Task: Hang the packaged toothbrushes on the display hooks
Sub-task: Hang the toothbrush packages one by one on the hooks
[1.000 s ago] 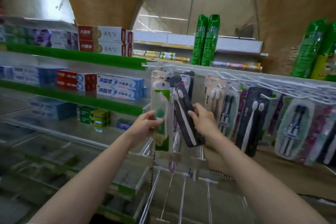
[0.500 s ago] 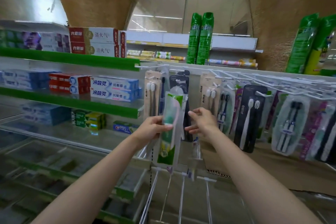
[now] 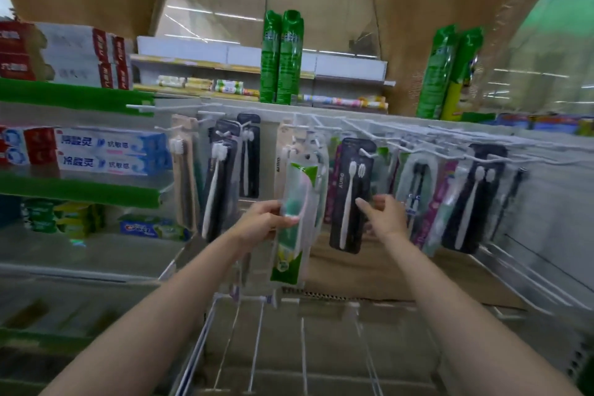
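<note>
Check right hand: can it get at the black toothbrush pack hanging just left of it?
Probably yes. The right hand is open and holds nothing, its fingertips right beside the black toothbrush pack. That pack hangs at the front of its hook, nothing over it. The left hand holds the green pack off to the side.

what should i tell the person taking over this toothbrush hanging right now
Left hand: grips the green-and-clear toothbrush pack at mid-height, its top raised toward the white display hooks; whether it is on a hook cannot be told.
Right hand: holds nothing, fingers loosely curled, next to the hanging black toothbrush pack.
Done: many packs already hang along the hook row, among them the black one and another black pack further right.
Left: seat the green pack's hang hole on a hook, then let go. No other loose packs are visible in this view.
</note>
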`<move>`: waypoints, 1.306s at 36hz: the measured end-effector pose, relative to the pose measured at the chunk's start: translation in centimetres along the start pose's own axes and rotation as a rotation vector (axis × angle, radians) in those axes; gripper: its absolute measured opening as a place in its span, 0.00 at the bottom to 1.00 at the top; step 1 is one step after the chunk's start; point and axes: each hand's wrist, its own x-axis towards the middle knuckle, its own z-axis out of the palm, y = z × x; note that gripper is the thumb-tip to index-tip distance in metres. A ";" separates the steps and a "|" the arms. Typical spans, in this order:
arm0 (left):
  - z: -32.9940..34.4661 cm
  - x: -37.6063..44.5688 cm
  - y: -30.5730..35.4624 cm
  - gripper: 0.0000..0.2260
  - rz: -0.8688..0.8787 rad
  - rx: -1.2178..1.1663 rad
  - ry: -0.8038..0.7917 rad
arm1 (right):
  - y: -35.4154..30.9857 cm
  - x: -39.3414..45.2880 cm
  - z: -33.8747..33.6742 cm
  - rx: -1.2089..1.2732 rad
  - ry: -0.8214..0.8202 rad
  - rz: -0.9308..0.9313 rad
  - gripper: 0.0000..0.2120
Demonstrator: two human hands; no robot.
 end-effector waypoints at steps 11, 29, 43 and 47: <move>1.6 0.1 0.6 0.11 -0.055 0.220 -0.054 | -0.2 0.4 0.9 0.322 -0.264 0.044 0.05; 5.7 2.8 0.5 0.04 -0.129 0.108 -0.302 | 3.2 0.0 -6.9 -0.105 -0.191 -0.523 0.03; 12.5 5.1 2.5 0.10 0.044 0.057 -0.118 | 7.6 0.4 -12.1 0.089 0.039 -0.210 0.07; 13.2 5.3 2.4 0.08 0.049 0.035 -0.103 | 8.1 0.3 -12.6 0.056 0.017 -0.205 0.07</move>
